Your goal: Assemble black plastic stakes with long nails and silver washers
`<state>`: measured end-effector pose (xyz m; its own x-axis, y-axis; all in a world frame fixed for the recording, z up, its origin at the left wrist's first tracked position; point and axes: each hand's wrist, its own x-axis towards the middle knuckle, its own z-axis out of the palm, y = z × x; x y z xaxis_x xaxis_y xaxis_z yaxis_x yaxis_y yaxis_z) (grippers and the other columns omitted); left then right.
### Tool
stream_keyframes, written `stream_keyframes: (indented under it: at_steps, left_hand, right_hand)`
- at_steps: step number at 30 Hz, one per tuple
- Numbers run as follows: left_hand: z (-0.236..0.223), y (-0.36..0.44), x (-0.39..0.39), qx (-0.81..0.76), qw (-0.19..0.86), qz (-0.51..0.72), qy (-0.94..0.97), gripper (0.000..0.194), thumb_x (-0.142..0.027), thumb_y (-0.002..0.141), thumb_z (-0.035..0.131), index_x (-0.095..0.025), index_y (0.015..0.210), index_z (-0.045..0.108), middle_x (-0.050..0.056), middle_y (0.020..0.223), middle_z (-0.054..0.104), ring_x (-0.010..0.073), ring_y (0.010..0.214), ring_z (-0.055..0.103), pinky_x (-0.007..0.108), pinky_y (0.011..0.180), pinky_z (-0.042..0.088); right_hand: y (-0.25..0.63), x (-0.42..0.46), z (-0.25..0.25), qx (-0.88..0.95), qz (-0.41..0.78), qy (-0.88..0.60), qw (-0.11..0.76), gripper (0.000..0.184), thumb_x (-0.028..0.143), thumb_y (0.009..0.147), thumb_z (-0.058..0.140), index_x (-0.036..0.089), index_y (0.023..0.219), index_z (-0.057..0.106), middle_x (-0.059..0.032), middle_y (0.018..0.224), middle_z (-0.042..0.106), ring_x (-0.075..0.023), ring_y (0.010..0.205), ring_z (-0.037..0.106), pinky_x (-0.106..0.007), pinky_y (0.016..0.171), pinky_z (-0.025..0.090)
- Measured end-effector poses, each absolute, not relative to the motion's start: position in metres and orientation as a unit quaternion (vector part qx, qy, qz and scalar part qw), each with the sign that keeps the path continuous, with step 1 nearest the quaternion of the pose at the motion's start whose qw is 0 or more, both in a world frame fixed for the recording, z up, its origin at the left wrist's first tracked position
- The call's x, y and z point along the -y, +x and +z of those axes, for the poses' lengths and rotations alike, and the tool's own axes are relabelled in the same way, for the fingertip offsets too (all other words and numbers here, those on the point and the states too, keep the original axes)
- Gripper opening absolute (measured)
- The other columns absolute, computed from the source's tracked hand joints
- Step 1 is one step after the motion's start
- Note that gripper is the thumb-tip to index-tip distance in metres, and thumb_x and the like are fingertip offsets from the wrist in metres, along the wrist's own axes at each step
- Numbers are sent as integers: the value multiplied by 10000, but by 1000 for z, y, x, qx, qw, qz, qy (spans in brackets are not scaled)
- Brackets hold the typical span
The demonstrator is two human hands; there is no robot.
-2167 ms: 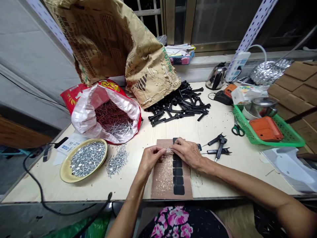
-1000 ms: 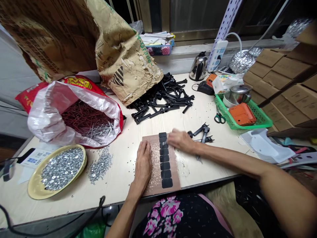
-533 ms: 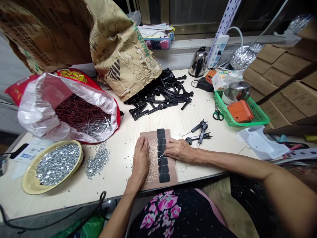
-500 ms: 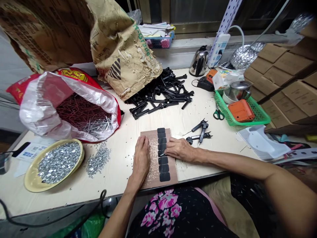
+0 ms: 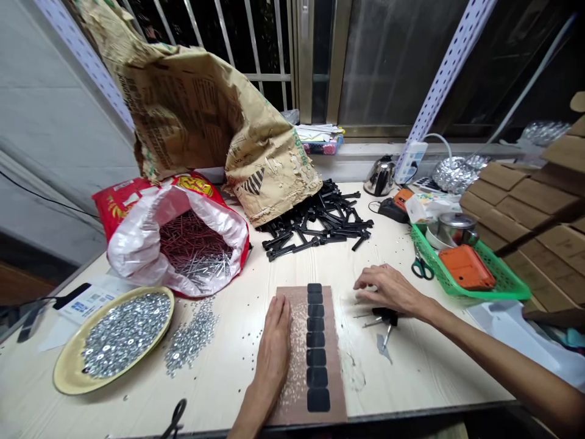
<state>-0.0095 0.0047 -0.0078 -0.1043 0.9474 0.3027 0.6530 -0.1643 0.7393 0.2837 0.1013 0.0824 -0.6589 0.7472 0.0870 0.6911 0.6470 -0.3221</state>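
Note:
My left hand [image 5: 275, 338] lies flat along the left edge of a brown board [image 5: 337, 372], fingers stretched out together. A column of black rounded-square pads [image 5: 317, 358] runs down the board, and pale specks show between them and my fingers. My right hand [image 5: 388, 286] is right of the board, above several black plastic parts with metal pins [image 5: 386, 314], which it partly hides. Its fingers are slightly bent and apart, with nothing visible in them.
A yellow dish of metal washers [image 5: 125, 335] stands at left beside a loose pile of small metal pieces [image 5: 192, 335]. Behind are a sack of nails [image 5: 196, 244] and a paper bag with black plastic parts [image 5: 320, 225]. Green-handled scissors [image 5: 423, 268] and a green basket [image 5: 493, 286] are at right.
My right hand has left the pads on the board and moved right, over the black parts. My left hand stays on the board. The camera view has tilted up.

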Motion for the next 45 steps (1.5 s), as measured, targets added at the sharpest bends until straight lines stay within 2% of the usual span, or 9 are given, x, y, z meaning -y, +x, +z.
stream_keyframes:
  at_steps: [4,7,11,17,26,35,39,43,45]
  left_hand:
    - [2,-5,0,-621,159,404,653,409,-332,895,436,-251,1288,515,101,1347,508,258,1268,445,461,1029,404]
    - [16,-13,10,-640,140,397,643,363,-308,902,425,-232,1227,567,110,1297,540,252,1209,494,455,1001,431]
    - [34,-51,27,-703,61,370,605,311,-276,910,413,-213,1142,612,107,1104,622,249,1070,548,441,925,466]
    - [40,-119,40,-784,-65,249,565,277,-276,910,414,-172,1022,644,97,916,631,256,884,529,414,830,441]
    - [32,-130,8,-804,-92,73,583,300,-285,896,416,-213,869,706,103,790,566,268,805,451,359,644,365]
    - [31,-134,-6,-778,-109,64,616,249,-223,851,431,-187,795,671,111,798,590,267,826,487,366,683,382]
    - [39,-128,-9,-781,-34,207,588,146,-232,796,498,-183,749,627,91,782,617,249,807,523,378,729,408]
    - [54,-106,-10,-731,248,465,433,175,-335,745,603,-162,770,610,43,741,641,180,701,581,332,692,463]
    - [63,-91,-10,-662,375,551,344,252,-368,701,665,-139,792,614,43,758,653,153,681,597,308,678,482]
  right_hand:
    - [224,-157,70,898,48,-397,184,238,317,937,462,192,878,657,-43,861,655,-166,817,537,-272,726,354]
    - [169,-190,49,922,-9,-353,162,208,272,930,471,170,904,650,-67,899,651,-187,875,507,-284,761,335]
    - [129,-211,24,936,-57,-326,117,201,305,909,504,153,946,631,-96,941,630,-221,929,488,-323,823,297]
    - [133,-214,2,934,-56,-328,133,261,281,945,412,203,1092,614,-84,947,592,-208,878,491,-311,791,295]
    - [138,-199,0,894,-31,-434,107,255,266,939,413,184,973,652,-97,932,597,-225,888,468,-314,738,333]
    - [147,-196,11,892,-74,-441,68,216,208,937,405,165,954,616,-116,963,605,-235,890,464,-331,717,320]
    - [148,-181,33,902,-60,-414,106,239,200,957,366,177,1002,600,-85,924,608,-203,876,492,-312,761,343]
    - [129,-135,69,907,56,-329,255,262,271,973,365,176,1032,602,-67,941,584,-156,854,526,-254,733,404]
    - [116,-108,84,905,118,-293,286,256,281,968,383,179,1052,603,-58,954,573,-135,830,539,-230,694,428]
